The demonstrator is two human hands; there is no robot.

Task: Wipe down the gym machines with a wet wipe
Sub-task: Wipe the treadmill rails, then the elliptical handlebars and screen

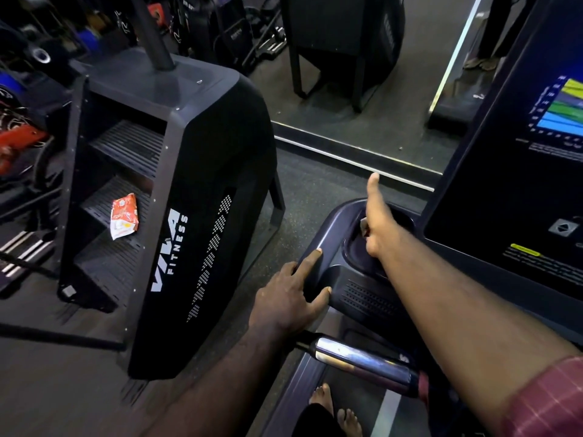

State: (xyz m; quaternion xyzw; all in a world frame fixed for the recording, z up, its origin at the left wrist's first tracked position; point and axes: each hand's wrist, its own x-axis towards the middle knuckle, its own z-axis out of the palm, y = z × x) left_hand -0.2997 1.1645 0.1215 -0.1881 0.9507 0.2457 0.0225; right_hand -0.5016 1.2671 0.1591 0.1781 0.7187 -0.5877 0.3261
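Observation:
I stand on a treadmill whose dark console [362, 298] fills the lower right. My right hand [378, 222] reaches down into the console's left cup holder [356, 247], thumb stuck out straight, fingers hidden inside. A scrap of white wet wipe [363, 225] shows at the hand's left edge. My left hand [287, 298] rests on the console's left rim with fingers spread and fairly straight, holding nothing. An orange and white wipe packet [124, 216] lies on a step of the black stair climber [195, 216] to the left.
The treadmill's display panel [504, 184] rises at the right. A chrome handlebar [362, 357] crosses below my arms, and bare feet [337, 411] stand on the belt. A wall mirror [362, 89] lies ahead; gym gear crowds the far left.

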